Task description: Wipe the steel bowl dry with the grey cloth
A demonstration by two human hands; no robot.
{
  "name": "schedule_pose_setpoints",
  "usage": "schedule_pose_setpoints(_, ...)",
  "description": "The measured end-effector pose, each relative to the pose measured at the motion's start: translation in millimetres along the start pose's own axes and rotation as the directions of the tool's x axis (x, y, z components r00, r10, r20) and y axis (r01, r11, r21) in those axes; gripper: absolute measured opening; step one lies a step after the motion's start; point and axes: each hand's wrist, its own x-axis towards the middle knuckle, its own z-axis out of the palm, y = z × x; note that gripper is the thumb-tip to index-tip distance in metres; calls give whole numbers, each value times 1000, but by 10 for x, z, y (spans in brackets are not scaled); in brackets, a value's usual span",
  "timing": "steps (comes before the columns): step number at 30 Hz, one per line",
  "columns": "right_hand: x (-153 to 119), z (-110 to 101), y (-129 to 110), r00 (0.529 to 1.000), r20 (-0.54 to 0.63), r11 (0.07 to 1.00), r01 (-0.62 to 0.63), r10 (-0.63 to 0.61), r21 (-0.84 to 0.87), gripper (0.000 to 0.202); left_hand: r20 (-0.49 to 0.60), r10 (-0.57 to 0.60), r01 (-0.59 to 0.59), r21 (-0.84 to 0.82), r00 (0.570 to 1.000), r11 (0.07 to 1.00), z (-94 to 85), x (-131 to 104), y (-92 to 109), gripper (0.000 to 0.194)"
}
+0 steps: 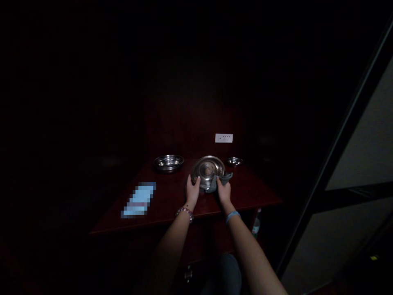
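A plate (208, 169) stands tilted on the desk (258, 192) near its middle, with the left hand (192, 191) on its left rim and the right hand (224, 191) pressing a cloth (225, 178) to its right rim. A bowl (168, 162) sits toward the back left, a small bowl (235, 161) toward the back right. A flat packet (138, 200) lies by the left edge. A wall socket (224, 138) sits behind the desk.

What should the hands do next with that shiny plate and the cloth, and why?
Probably rub the grey cloth across the round steel plate. The left hand holds the plate tilted up by its rim, and the right hand presses the cloth against its right edge, so a wiping stroke seems the likely small move.
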Motion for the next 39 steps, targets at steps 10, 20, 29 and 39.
schedule_pose_setpoints(10, 32, -25, 54, 999, -17, 1000, -28, 28, 2, 38, 192, -21, 33, -58, 981, 998, 64, -63, 75, 56)
schedule_pose_setpoints(20, 20, -17, 57, 999, 29, 1000, -15, 16, -13, 33, 165, -87, 87, 4, 982, 996, 64, -65, 72, 48)
schedule_pose_setpoints(29, 22, -7, 55, 999, -35, 999, -37, 37, 10, 34, 168, -96, 93, 28, 981, 995, 57, -60, 90, 46)
schedule_pose_setpoints(39, 22, -18, 68, 999, -9, 999, -38, 38, -22, 36, 138, -101, 105, -17, 985, 994, 57, -71, 141, 50)
